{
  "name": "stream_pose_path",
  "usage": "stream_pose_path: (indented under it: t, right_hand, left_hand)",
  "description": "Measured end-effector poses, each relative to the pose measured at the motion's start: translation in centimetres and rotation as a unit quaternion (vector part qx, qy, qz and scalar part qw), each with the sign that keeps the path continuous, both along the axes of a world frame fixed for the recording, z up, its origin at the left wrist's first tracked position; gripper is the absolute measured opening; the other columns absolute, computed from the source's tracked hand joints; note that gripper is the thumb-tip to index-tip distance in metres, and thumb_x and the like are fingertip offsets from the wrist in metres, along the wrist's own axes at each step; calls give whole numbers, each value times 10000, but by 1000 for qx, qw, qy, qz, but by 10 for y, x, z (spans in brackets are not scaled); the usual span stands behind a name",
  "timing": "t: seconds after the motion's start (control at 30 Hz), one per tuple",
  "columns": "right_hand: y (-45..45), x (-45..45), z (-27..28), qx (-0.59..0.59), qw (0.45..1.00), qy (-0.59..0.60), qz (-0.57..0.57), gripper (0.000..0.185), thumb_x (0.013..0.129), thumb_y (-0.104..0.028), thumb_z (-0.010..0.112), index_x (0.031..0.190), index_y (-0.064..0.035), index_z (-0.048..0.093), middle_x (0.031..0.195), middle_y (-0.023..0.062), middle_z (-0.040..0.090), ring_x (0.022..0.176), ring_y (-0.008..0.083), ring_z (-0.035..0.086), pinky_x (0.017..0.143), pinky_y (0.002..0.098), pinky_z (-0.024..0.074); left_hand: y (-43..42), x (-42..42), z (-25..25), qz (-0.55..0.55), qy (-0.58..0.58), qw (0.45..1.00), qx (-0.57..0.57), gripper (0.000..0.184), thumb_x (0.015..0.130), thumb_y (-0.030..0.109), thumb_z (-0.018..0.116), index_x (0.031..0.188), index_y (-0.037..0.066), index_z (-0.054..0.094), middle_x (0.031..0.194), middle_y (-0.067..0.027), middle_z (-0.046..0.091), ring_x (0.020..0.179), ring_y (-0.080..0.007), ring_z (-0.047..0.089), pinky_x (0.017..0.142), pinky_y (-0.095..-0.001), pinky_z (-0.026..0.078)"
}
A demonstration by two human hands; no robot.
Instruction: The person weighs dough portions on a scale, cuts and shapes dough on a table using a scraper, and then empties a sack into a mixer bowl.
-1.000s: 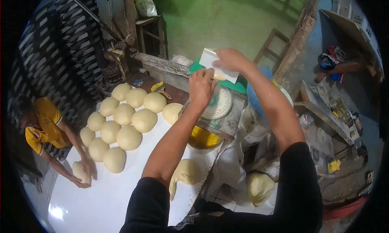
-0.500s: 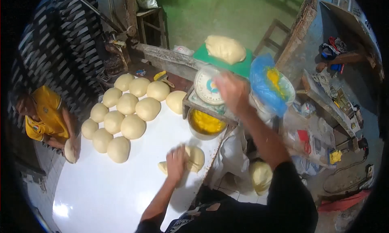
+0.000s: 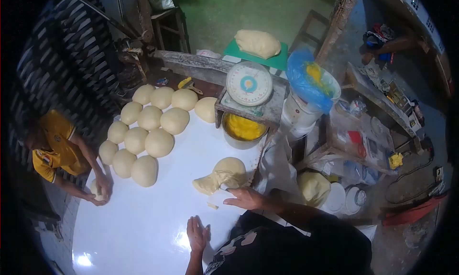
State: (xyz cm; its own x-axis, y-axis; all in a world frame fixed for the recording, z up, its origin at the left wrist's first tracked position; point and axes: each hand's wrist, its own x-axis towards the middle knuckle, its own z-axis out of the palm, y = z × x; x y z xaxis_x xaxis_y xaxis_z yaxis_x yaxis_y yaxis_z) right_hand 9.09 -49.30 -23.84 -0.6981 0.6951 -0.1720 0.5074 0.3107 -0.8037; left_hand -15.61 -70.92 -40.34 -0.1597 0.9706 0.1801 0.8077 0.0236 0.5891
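My right hand (image 3: 246, 199) is closed on what looks like a dough scraper (image 3: 223, 191), mostly hidden by the fingers, with a pale flat blade at the dough. In front of it lies a torn, stretched piece of dough (image 3: 209, 183), against a rounder lump of dough (image 3: 230, 168). A small scrap of dough (image 3: 212, 205) sits just to the left of the right hand. My left hand (image 3: 196, 234) rests on the white table (image 3: 143, 222) near my body, fingers extended and holding nothing.
Several dough balls (image 3: 159, 142) cover the table's far left. Beyond my dough stand a bowl of yellow spread (image 3: 243, 127) and a dial scale (image 3: 249, 83) on a wooden stand. More dough (image 3: 258, 44) lies on a green board. At left, a person (image 3: 60, 146) handles a dough ball (image 3: 97, 190).
My right hand has come down from the scale to the dough, with the scraper in it. My left hand has left the dough and moved nearer my body.
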Motion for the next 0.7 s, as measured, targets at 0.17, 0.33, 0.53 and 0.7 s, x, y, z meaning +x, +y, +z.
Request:
stream_pose_path:
  t: [0.17,0.33,0.53,0.7]
  right_hand:
    - [13,4,-15,59,998,-21,-5,455,981,-387,654,1223,-4,619,999,234,709,935,350,708,828,437,529]
    - [36,14,4,16,1000,2,-26,445,982,-379,659,1217,-3,624,964,204,716,867,264,717,780,384,538]
    - [69,18,10,33,997,39,-53,429,962,-362,687,1183,4,644,944,190,724,827,223,720,751,355,544]
    - [114,23,84,20,996,-13,-86,481,937,-384,713,1192,18,638,1103,247,692,1040,348,688,918,446,510]
  left_hand:
    - [23,4,-3,28,-7,999,15,691,897,311,712,1426,-57,465,1365,-318,523,1248,-501,503,1048,-569,412]
    - [74,3,-8,79,-102,991,-30,670,913,263,705,1437,-66,447,1322,-269,558,1181,-446,553,1013,-518,456]
    - [170,5,-7,128,-223,966,-27,547,904,181,698,1356,-59,504,1218,-242,591,1017,-390,631,878,-452,537]
    - [222,-8,14,93,-86,985,-118,415,878,148,708,1235,-23,582,1076,-211,626,968,-384,629,860,-465,526]
